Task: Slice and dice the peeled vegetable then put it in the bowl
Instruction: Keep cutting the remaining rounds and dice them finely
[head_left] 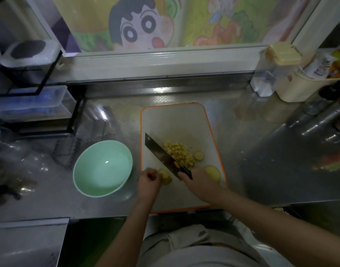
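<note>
**Yellow vegetable dice heaping up on a white board**

The dice are lying in a loose pile at the centre of the frame, on the lower half of the orange-rimmed board. Two round slices are sitting on the board to the pile's right, one just beside it and the larger one lower down, next to the right hand. An uncut chunk is resting near the board's lower left edge.

The left hand is curling its fingers against that chunk and holding it in place on the board. The right hand is gripping the dark handle of a knife, fingers wrapped round it. The wide blade is slanting from upper left to lower right, running along the left side of the pile and touching it, between the pile and the chunk.

A pale green bowl is standing on the steel counter, just left of the board and level with the hands.

Further out, a black rack holding clear boxes is filling the left edge of the frame. Cream tubs are standing at the upper right. A cartoon is showing on the pane across the top.
</note>
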A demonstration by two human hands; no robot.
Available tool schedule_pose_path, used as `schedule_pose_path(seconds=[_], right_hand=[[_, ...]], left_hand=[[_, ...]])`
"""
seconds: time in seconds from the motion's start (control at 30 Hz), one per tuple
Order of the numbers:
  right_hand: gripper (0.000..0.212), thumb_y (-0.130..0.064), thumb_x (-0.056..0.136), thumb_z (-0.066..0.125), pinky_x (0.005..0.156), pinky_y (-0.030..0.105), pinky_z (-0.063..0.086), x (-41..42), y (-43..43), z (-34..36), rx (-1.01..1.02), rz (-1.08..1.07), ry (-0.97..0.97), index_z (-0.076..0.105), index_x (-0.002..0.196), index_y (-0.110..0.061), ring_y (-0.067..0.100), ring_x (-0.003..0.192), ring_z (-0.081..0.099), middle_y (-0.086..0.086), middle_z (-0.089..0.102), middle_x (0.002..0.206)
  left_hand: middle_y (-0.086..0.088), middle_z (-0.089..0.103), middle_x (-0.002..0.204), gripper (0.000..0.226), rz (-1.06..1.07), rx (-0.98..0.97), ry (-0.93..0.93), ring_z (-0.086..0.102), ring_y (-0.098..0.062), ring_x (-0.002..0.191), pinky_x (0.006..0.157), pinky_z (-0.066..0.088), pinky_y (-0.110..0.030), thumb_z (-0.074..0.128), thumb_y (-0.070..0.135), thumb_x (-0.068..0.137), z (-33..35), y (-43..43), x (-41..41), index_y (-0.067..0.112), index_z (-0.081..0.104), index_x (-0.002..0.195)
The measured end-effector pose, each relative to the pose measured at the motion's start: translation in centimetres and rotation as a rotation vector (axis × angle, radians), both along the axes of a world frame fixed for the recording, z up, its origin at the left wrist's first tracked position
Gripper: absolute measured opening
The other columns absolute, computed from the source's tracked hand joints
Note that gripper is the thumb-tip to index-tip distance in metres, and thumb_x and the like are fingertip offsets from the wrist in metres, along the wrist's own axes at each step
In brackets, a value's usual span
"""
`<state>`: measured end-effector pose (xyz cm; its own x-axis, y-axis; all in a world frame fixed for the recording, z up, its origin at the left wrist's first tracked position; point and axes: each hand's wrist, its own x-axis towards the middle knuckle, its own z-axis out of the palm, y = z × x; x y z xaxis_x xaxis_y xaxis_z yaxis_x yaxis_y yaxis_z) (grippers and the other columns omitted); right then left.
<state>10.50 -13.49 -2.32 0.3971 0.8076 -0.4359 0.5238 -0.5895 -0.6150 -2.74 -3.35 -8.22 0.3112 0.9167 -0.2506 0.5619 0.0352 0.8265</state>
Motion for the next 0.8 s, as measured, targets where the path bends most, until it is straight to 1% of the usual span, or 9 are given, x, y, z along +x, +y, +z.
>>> schedule_pose_path(seconds=[0.07,0.13,0.23,0.37,0.43,0.53,0.6,0.67,0.8], right_hand=[[0.047,-0.044,0.097,0.043,0.046,0.024,0.029,-0.2,-0.4,0.1,-0.021,0.015,0.003,0.054,0.072,-0.006,0.015,0.053,0.046,0.001,0.044,0.059],[0.046,-0.044,0.097,0.043,0.046,0.025,0.030,-0.5,-0.7,0.3,-0.044,0.023,-0.004,0.057,0.080,-0.004,0.016,0.056,0.046,0.000,0.044,0.060],[0.041,-0.042,0.097,0.043,0.045,0.023,0.029,-0.9,-1.1,0.9,-0.060,0.047,-0.034,0.048,0.070,-0.011,0.018,0.059,0.047,-0.003,0.041,0.059],[0.042,-0.044,0.097,0.042,0.049,0.028,0.033,-1.1,-1.4,0.9,-0.118,0.057,-0.043,0.039,0.064,-0.019,0.018,0.062,0.046,-0.001,0.042,0.062],[0.043,-0.047,0.096,0.041,0.053,0.028,0.036,-1.2,-1.5,0.7,-0.136,0.055,-0.056,0.041,0.065,-0.018,0.020,0.063,0.048,0.003,0.048,0.067],[0.043,-0.048,0.097,0.039,0.051,0.025,0.036,-1.7,-1.7,1.1,-0.170,0.095,-0.147,0.032,0.062,-0.023,0.015,0.059,0.046,0.001,0.047,0.068],[0.043,-0.048,0.098,0.037,0.043,0.019,0.028,-2.0,-1.9,1.8,-0.181,0.109,-0.212,0.028,0.063,-0.025,0.005,0.052,0.036,-0.005,0.037,0.063],[0.043,-0.045,0.099,0.035,0.041,0.016,0.023,-2.4,-1.9,2.3,-0.191,0.140,-0.232,0.025,0.063,-0.025,0.001,0.052,0.029,-0.008,0.031,0.063],[0.042,-0.043,0.099,0.036,0.043,0.019,0.026,-2.6,-1.5,2.3,-0.201,0.124,-0.171,0.027,0.063,-0.025,0.004,0.054,0.035,-0.007,0.033,0.064]], left_hand=[[-0.007,0.057,0.079,0.011,0.010,-0.036,0.005,0.053,-0.018,0.077,0.052,0.031,-0.014,0.066,0.003,0.080,0.3,0.1,0.1,0.009,0.056,0.080],[-0.005,0.057,0.080,0.012,0.009,-0.065,0.001,0.052,-0.017,0.080,0.052,0.032,-0.013,0.066,0.001,0.080,0.6,0.1,0.2,0.009,0.056,0.083],[0.005,0.052,0.071,0.014,0.015,-0.066,-0.011,0.051,-0.016,0.077,0.052,0.034,-0.001,0.065,-0.001,0.080,1.0,0.0,0.2,0.010,0.056,0.080],[0.006,0.052,0.065,0.031,0.010,-0.044,-0.019,0.048,-0.008,0.063,0.051,0.036,-0.002,0.062,-0.007,0.077,1.6,-0.1,0.2,0.020,0.051,0.064],[0.007,0.052,0.064,0.028,0.004,-0.033,-0.010,0.047,-0.002,0.062,0.052,0.036,-0.002,0.061,-0.008,0.076,1.7,-0.2,0.2,0.017,0.054,0.065],[0.001,0.056,0.070,0.017,0.025,-0.030,0.005,0.050,-0.011,0.066,0.053,0.035,-0.005,0.061,-0.007,0.076,1.4,-0.2,0.3,0.010,0.060,0.074],[-0.006,0.060,0.081,0.013,0.045,-0.036,0.020,0.053,-0.016,0.077,0.052,0.032,-0.013,0.061,-0.005,0.077,1.2,-0.1,0.3,0.008,0.064,0.079],[-0.007,0.060,0.084,0.014,0.055,-0.046,0.033,0.052,-0.016,0.079,0.051,0.031,-0.013,0.062,-0.003,0.077,1.0,-0.1,0.4,0.011,0.063,0.078],[-0.007,0.060,0.085,0.012,0.043,-0.051,0.070,0.052,-0.016,0.078,0.051,0.029,-0.014,0.061,0.000,0.079,0.7,0.1,0.4,0.012,0.063,0.077]])
